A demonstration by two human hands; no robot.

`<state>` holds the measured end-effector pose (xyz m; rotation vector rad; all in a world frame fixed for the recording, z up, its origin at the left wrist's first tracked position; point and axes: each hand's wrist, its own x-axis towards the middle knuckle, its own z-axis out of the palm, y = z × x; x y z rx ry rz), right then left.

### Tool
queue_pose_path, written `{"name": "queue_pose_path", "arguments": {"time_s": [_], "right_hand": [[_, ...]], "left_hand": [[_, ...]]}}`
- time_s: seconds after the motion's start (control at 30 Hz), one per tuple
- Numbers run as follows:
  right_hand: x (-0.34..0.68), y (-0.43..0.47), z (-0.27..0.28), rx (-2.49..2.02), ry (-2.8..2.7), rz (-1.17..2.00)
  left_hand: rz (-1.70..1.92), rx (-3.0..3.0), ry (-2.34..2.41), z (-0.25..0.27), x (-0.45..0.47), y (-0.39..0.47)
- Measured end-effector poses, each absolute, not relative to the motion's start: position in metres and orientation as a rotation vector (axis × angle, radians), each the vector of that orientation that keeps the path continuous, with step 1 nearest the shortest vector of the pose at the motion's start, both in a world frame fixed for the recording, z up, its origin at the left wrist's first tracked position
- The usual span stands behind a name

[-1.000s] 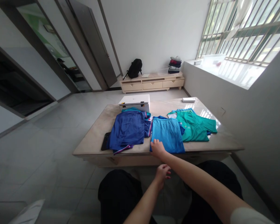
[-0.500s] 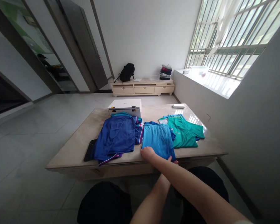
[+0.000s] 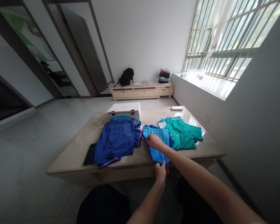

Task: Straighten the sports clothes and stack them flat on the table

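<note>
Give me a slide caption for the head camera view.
Both hands, left and right, grip a light blue shirt on the table.

Daylight enters through the barred window up and right of the hands, leaving the room evenly bright with soft, faint shadows. Glare whitens the sill and a patch of the table beyond the hands. Wide-angle distortion bends lines at the frame edges; focus is sharp, with no motion blur evident.
</note>
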<state>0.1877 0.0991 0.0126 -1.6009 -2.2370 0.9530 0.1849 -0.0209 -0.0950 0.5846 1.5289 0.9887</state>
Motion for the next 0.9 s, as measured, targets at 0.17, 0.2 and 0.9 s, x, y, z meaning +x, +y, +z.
{"name": "queue_pose_path", "arguments": {"time_s": [0.17, 0.2, 0.9], "right_hand": [[0.287, 0.080, 0.083, -1.400, -1.797, 1.197], [0.308, 0.066, 0.091, -1.350, -1.717, 1.246], [0.423, 0.016, 0.178, -1.091, -0.739, 1.492]], "left_hand": [[1.064, 1.196, 1.606, -0.031, 0.085, -0.070], [1.044, 1.444, 1.624, -0.011, 0.066, -0.080], [1.300, 2.037, 1.187, 0.180, 0.055, 0.061]]}}
